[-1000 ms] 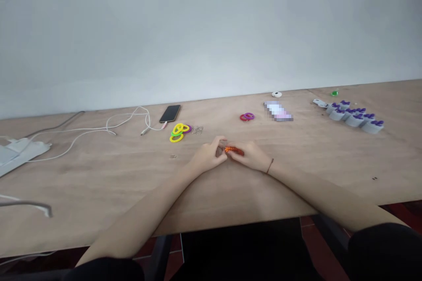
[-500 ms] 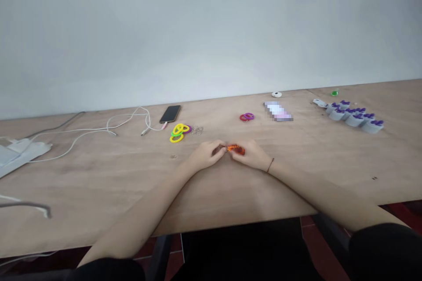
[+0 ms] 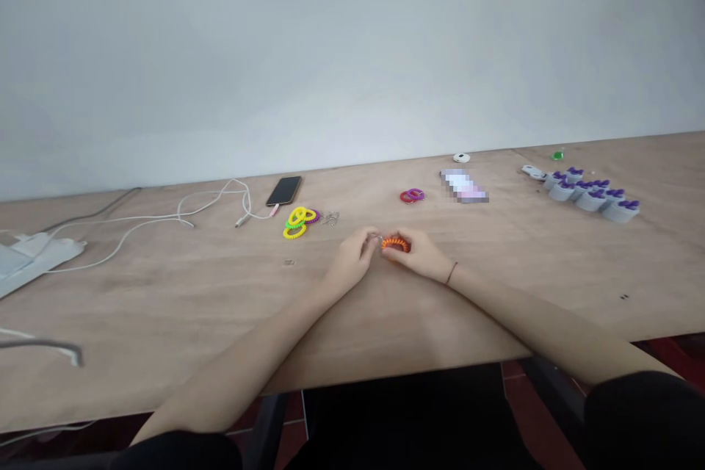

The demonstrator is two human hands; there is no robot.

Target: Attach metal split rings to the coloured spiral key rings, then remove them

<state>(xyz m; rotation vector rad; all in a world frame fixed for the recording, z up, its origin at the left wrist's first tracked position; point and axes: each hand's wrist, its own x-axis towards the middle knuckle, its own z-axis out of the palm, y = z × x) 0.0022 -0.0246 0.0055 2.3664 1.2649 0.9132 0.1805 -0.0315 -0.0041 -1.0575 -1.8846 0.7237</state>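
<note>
Just above the front edge of the worktop [image 3: 231, 294], both hands come together in a narrow pinch. The left hand [image 3: 352, 259] closes its fingertips on what looks like a small metal ring [image 3: 380, 240], too small to tell whether it is threaded on anything. The right hand [image 3: 417, 253], with a thin brown cord [image 3: 452, 272] around its wrist, curls over an orange coil [image 3: 395, 243], which sits between the hands, touching the ring's side. So far only this coil and ring are in hand.

Off to the left, a grey cable [image 3: 44, 343] lies near the worktop's edge, and a small round mark [image 3: 289, 262] sits further in. Beyond the hands, yellow, green and purple coils [image 3: 298, 221] lie stacked beside a cluster of metal rings [image 3: 330, 218], with a phone [image 3: 285, 190] just behind them. A white cable [image 3: 214, 205] trails from near the phone towards a white pouch [image 3: 33, 253]. To the right are a red and purple coil pair [image 3: 413, 195] and a pixelated object [image 3: 464, 186]. Further right, grey cups with purple tops [image 3: 592, 196] stand bunched, and a white disc [image 3: 461, 158] and a green piece [image 3: 558, 156] lie near the wall [image 3: 352, 51].
</note>
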